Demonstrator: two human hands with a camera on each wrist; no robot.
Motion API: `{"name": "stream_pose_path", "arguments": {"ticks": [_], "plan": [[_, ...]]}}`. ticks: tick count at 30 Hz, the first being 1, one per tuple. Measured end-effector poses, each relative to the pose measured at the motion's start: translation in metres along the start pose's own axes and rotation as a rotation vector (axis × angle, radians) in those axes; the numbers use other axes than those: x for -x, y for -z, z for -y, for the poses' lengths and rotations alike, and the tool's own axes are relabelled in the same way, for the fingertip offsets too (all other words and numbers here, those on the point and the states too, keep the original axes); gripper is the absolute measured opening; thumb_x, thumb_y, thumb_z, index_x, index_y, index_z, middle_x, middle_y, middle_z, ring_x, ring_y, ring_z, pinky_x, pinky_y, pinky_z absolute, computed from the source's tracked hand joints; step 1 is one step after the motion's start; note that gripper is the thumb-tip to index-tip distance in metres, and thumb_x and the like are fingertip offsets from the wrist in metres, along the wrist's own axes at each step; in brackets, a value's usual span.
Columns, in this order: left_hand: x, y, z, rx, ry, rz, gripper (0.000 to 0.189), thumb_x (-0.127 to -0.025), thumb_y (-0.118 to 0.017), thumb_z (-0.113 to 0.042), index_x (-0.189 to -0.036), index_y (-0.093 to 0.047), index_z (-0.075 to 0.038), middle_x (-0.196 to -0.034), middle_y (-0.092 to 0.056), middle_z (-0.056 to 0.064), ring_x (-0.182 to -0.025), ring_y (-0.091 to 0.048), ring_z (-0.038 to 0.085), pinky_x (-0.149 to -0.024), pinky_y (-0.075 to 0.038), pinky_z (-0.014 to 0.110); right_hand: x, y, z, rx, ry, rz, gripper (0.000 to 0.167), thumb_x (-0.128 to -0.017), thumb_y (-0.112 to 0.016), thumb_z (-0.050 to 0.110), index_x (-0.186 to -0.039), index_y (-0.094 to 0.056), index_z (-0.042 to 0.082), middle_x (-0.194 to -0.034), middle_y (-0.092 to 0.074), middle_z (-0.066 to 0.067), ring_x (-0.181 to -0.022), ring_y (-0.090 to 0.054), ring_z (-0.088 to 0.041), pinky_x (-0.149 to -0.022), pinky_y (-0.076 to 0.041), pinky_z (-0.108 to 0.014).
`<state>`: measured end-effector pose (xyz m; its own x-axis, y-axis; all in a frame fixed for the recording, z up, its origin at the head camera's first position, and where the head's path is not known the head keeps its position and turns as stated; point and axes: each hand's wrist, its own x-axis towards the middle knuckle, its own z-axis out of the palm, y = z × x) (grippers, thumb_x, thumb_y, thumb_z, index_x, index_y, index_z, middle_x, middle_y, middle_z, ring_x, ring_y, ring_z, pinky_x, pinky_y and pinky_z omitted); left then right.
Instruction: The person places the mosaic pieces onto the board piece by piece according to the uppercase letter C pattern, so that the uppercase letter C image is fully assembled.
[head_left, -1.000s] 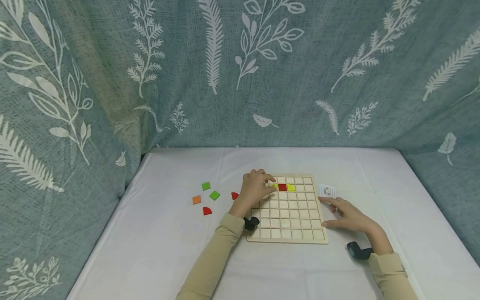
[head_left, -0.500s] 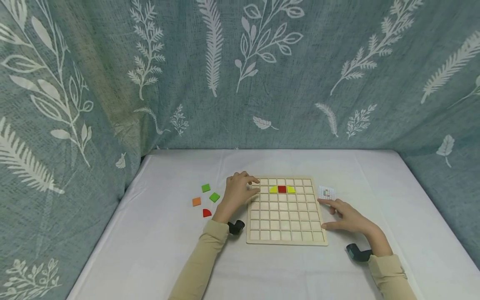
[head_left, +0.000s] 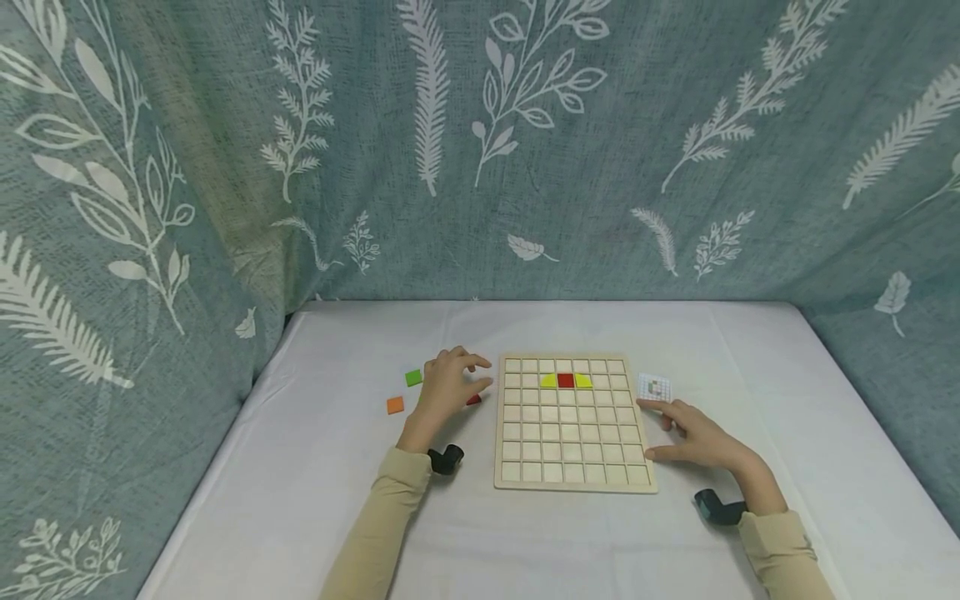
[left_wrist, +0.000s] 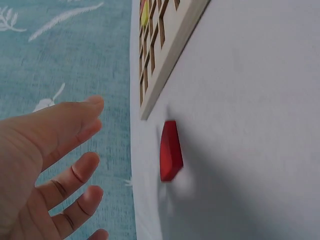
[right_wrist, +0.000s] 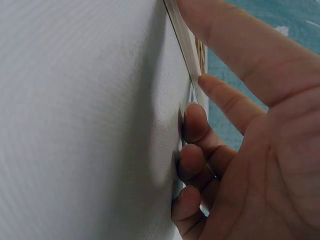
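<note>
My left hand (head_left: 446, 385) is above the table left of a wooden grid board (head_left: 572, 490), thumb and fingers apart with nothing between them. Just beyond its fingertips a red quarter-round piece (left_wrist: 171, 151) lies on the cloth, partly covered by the hand in the head view. On the board, a red square tile (head_left: 566, 381) sits between two yellow curved-edge tiles, one on the left (head_left: 549, 381) and one on the right (head_left: 582, 381). My right hand (head_left: 693, 433) rests at the board's right edge, thumb and index fingertip at the rim, other fingers bent near the cloth.
A green square tile (head_left: 413, 378) and an orange square tile (head_left: 395, 405) lie left of my left hand, which hides other loose pieces. A small printed pattern card (head_left: 654, 387) lies right of the board. A leaf-patterned curtain (head_left: 480, 250) hangs behind the white-covered table.
My left hand has let go of the left yellow tile on the board and moved left, off the board to the red piece. The right hand stays at the board's edge.
</note>
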<state>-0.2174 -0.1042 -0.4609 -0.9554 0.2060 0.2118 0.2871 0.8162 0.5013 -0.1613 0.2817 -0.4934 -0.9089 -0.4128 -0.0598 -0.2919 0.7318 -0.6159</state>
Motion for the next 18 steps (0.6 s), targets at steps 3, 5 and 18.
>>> {"name": "stream_pose_path", "arguments": {"ticks": [3,5,18], "plan": [[0.002,0.004,0.004,0.014,0.016,-0.004,0.024,-0.079,-0.073,-0.026,-0.101,-0.072,-0.018,-0.088,-0.061,0.005,-0.084,-0.051,0.023,-0.088,-0.036,0.053,0.000,0.000,0.000,-0.001,0.000,0.001,0.080,-0.069,-0.078,0.039,-0.135,-0.046,0.006,-0.080,-0.039,0.000,-0.073,-0.033,-0.014,-0.062,-0.031,-0.023],[0.004,0.007,0.008,0.021,0.031,-0.009,0.024,-0.079,-0.073,-0.026,-0.102,-0.072,-0.017,-0.088,-0.061,0.004,-0.084,-0.050,0.023,-0.086,-0.037,0.051,-0.001,0.000,-0.001,-0.003,0.000,0.003,0.080,-0.069,-0.078,0.039,-0.135,-0.046,0.006,-0.080,-0.039,0.000,-0.073,-0.033,-0.014,-0.062,-0.031,-0.023],[0.009,0.017,0.037,0.057,0.102,-0.031,0.026,-0.081,-0.071,-0.028,-0.105,-0.071,-0.015,-0.093,-0.060,0.007,-0.091,-0.051,0.027,-0.086,-0.034,0.052,-0.001,0.001,-0.001,-0.007,0.000,0.002,0.080,-0.070,-0.078,0.039,-0.135,-0.046,0.007,-0.081,-0.038,0.000,-0.073,-0.034,-0.013,-0.063,-0.032,-0.023]]}}
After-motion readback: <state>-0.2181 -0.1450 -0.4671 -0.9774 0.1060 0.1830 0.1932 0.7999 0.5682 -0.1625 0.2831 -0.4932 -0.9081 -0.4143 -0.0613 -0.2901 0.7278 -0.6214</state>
